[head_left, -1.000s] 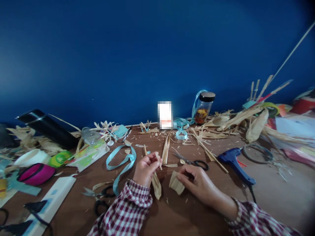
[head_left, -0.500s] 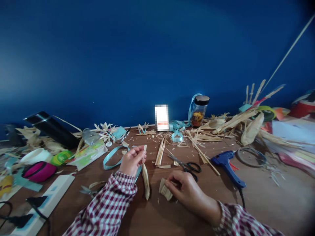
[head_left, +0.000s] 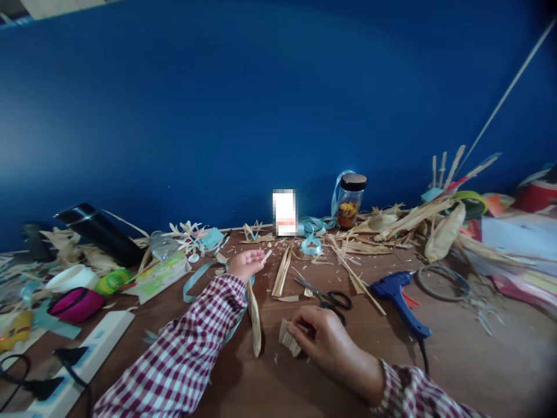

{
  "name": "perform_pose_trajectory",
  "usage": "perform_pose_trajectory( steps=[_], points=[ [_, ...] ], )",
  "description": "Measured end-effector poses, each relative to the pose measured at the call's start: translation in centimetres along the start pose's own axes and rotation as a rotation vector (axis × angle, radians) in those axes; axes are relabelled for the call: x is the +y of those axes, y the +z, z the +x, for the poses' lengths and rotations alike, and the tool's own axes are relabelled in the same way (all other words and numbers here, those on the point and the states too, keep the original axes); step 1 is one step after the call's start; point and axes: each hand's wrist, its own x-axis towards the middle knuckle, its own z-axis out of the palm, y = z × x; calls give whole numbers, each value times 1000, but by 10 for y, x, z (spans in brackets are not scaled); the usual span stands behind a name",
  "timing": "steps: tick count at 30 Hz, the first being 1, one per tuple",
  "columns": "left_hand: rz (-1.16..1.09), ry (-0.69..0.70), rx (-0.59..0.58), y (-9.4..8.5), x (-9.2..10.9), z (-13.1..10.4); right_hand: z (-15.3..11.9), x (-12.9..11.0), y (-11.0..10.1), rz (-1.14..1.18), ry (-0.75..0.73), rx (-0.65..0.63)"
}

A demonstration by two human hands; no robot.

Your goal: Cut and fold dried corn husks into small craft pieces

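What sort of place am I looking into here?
Probably a craft worktable against a blue wall; home or workshop, I can't tell. The blue glue gun, black-handled scissors and scattered pale, husk-like strips suggest it.

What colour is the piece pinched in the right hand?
Pale tan; the piece in the right hand shows in the head view, the only one.

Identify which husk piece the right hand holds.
The short, wide piece, pinched in the right hand. The long strip is beside the left sleeve; the slender bundle lies left of the scissors.
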Motion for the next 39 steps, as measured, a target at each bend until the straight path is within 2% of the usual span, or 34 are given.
perform_pose_trajectory(
  steps=[6, 12, 16, 20, 23, 25, 29, 32, 35, 37, 39],
  points=[
    [96, 63, 9, -2, -1, 6, 1, -2, -1, 68, 56, -1],
    [232, 121, 56, -2, 5, 1, 3, -3, -4, 370, 211, 13],
    [365, 229, 126, -6, 16, -13, 7, 4, -4, 581, 253, 120],
    [488, 308, 139, -4, 23, -42, 10, 6, -5, 708, 265, 178],
    [517, 350, 115, 4, 24, -68, 10, 5, -6, 720, 265, 189],
    [508, 343, 53, 10, 23, -85, 10, 6, -5, 706, 254, 205],
    [341, 19, -213, 23, 19, -112, 9, 8, -5, 583, 210, 255],
    [199, -103, -244, 31, 16, -121, 7, 9, -5, 463, 186, 265],
    [67, -73, -189, 37, 11, -122, 6, 9, -7, 354, 172, 308],
    [49, 41, -153, 39, 7, -122, 7, 7, -11, 303, 178, 344],
    [103, 192, -126, 40, 1, -121, 8, 4, -15, 348, 212, 335]
  ],
)
